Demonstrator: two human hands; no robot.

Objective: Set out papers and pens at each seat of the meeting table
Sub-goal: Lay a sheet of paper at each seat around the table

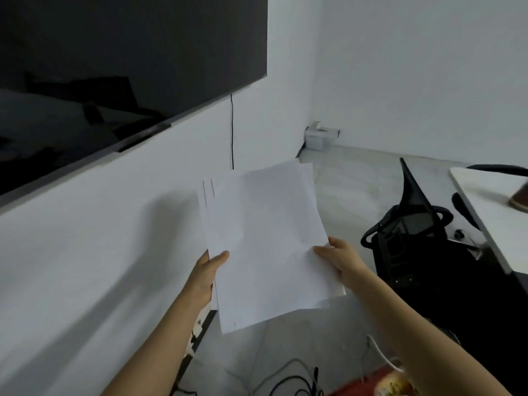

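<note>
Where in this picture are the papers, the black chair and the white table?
papers (265,238): head view, middle of the top sheet.
black chair (411,224): head view, on its mesh back.
white table (480,200): head view, bare part of its top.

Dim, cool light; soft motion blur throughout, wide-angle bending at the edges, faint shadows on the wall (114,252).

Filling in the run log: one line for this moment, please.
phase: holding papers | left hand: grips paper stack | right hand: grips same stack | table: far right, partly in view
</note>
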